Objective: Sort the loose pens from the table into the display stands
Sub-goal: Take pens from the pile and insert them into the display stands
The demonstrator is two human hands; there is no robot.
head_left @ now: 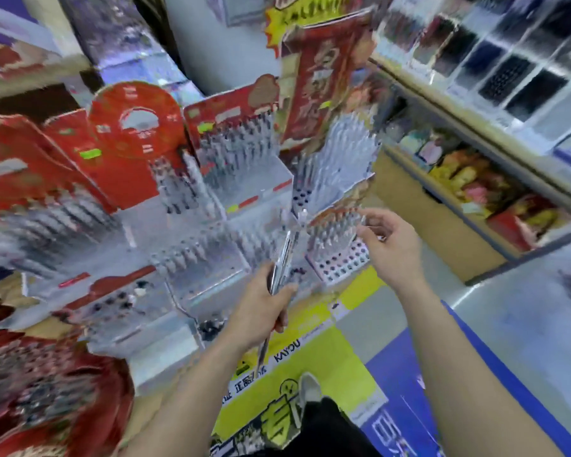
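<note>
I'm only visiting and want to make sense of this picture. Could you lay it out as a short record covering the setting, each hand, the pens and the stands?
setting: a shop, with many pen stands crowded together
left hand: grips a bundle of pens, ends pointing up toward the stands
right hand: fingers loosely curled beside a small stand; too blurred to tell whether it pinches anything
stands: most hold rows of upright pens; the small stand shows free holes along its front
picture quality: blurred, so fine details are unclear
</note>
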